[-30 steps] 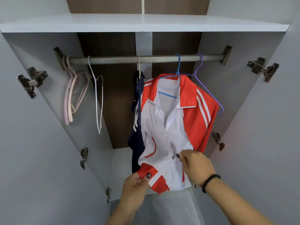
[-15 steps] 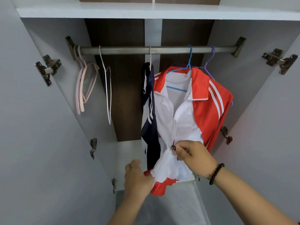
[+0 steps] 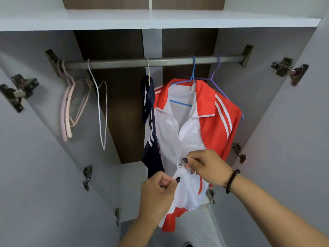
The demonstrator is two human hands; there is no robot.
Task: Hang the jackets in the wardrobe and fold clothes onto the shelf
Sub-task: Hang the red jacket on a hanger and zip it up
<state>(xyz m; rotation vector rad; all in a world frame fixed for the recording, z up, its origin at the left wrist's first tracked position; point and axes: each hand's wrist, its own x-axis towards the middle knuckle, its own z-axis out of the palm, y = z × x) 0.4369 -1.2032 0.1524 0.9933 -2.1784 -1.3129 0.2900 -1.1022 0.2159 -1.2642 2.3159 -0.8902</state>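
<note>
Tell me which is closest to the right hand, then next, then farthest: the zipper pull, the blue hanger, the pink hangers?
1. zipper pull: pinched by the right hand.
2. blue hanger: above, on the rail.
3. pink hangers: far left end of the rail.

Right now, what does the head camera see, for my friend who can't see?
Two hands zip a red-and-white jacket hanging on a blue hanger: the right hand pinches the zipper pull, the left hand holds the fabric.
</note>
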